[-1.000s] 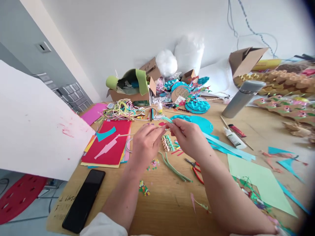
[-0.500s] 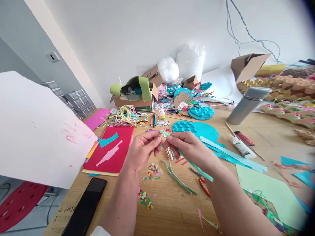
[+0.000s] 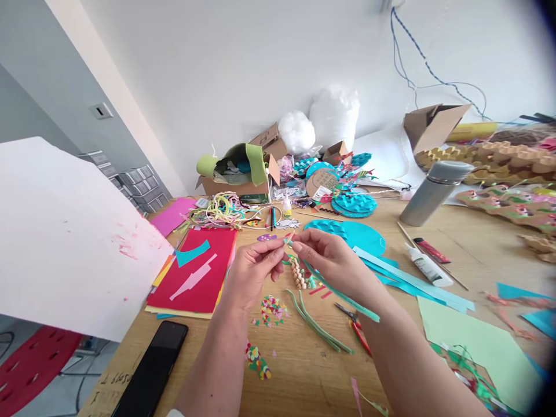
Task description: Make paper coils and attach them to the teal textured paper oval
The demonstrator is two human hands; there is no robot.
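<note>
My left hand (image 3: 256, 269) is closed in a pinch on a thin, pale wooden-looking stick (image 3: 290, 237). Against it, my right hand (image 3: 325, 255) pinches a mint-green pipe cleaner (image 3: 354, 306), whose long tail runs back under the right wrist. A bit of green shows at the stick between the fingertips; how far it wraps round is too small to tell. Just below the hands lie a cream, knobbly coil (image 3: 297, 273) and a small green one (image 3: 310, 282), partly covered. More green pipe cleaners (image 3: 319, 327) rest on the table in front.
Red-handled cutters (image 3: 357, 329) lie by my right forearm. Confetti (image 3: 271, 310) is scattered between the arms. Left are red paper (image 3: 186, 278) and a phone (image 3: 152, 368); right are a glue bottle (image 3: 429, 266) and a grey flask (image 3: 436, 194). Blue card (image 3: 365, 236) lies behind.
My right fingers have shifted slightly against the stick, and the green loop at the fingertips looks smaller. The view has tilted a little, uncovering more of the coils.
</note>
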